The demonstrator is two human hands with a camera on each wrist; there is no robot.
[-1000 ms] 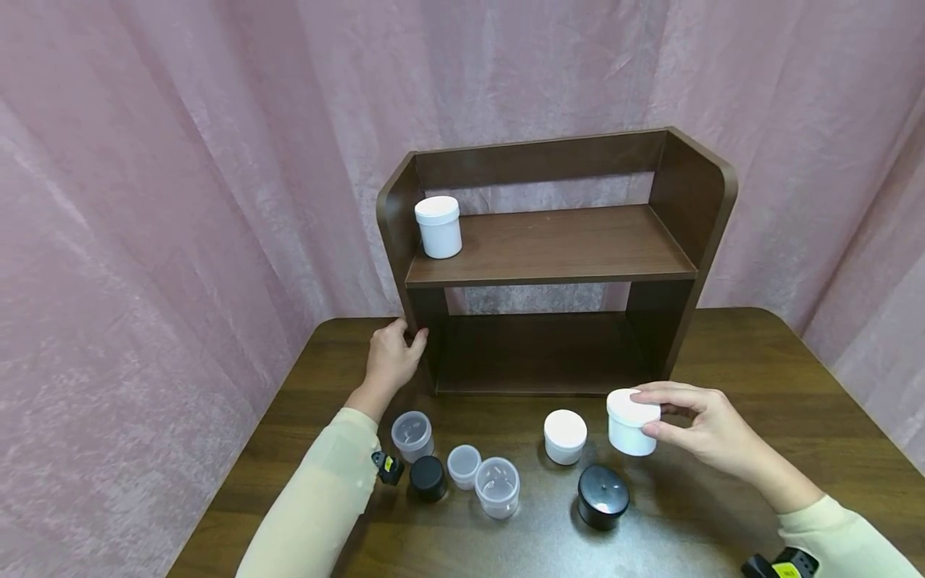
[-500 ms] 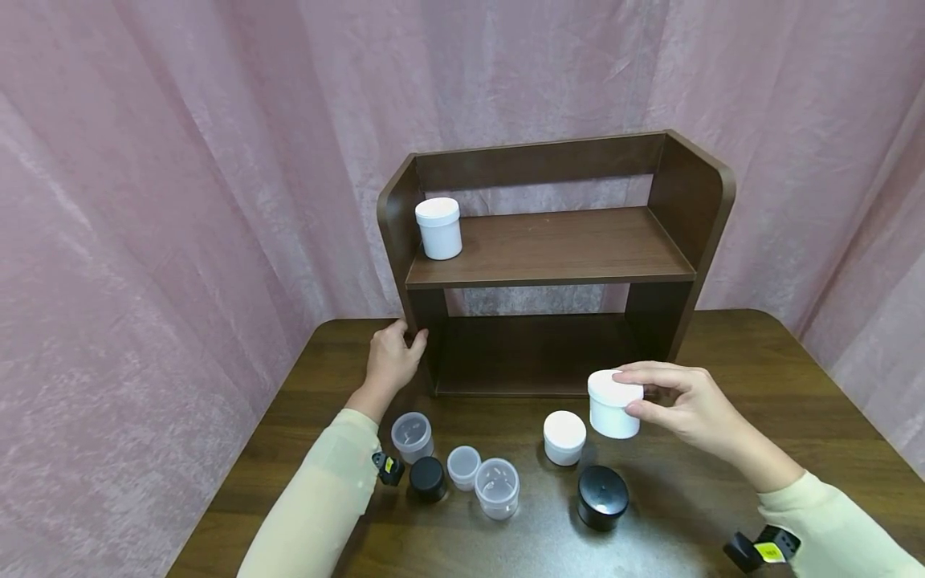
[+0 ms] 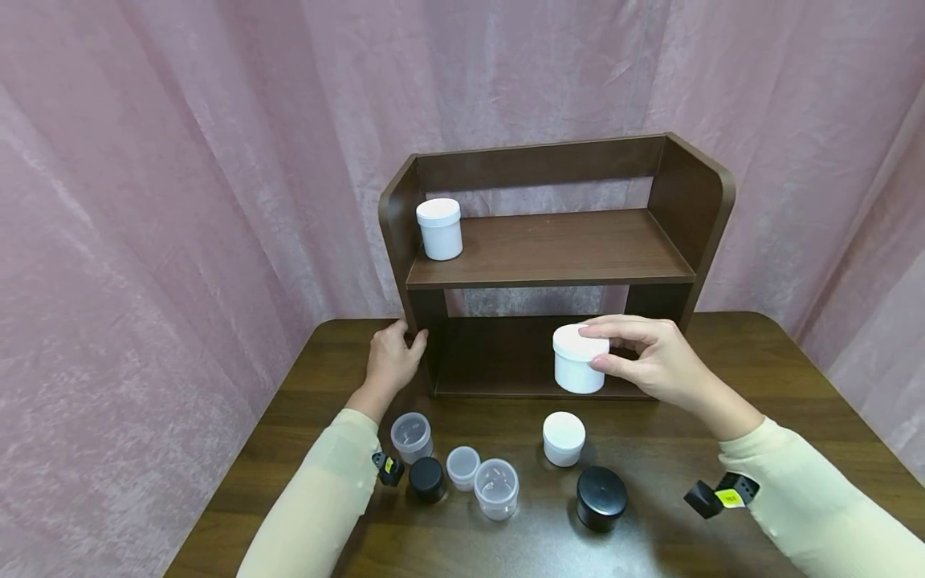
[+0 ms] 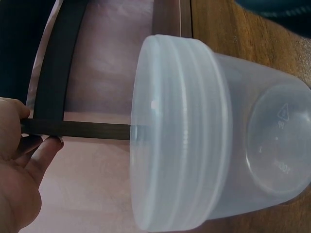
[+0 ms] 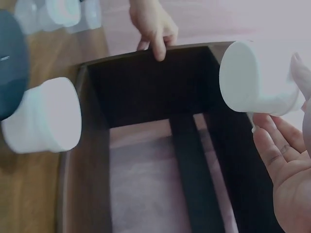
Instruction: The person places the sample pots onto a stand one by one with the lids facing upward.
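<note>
A white lidded jar is pinched between thumb and fingers of my right hand, held up in front of the lower opening of the brown two-tier shelf. In the right wrist view that jar lies sideways in the picture, its lower end toward the camera. My left hand grips the front edge of the shelf's left side panel, with the thumb on one face and fingers on the other, as the left wrist view shows. Another white jar stands on the upper tier at the left end.
On the table stand a smaller white jar, a large black jar and a small black jar. Several translucent jars, one of them nearest the front, stand by the left forearm. A pink curtain hangs behind.
My right hand has carried the white jar up and to the left, from over the table at the right to before the lower opening. The left hand stays on the side panel.
</note>
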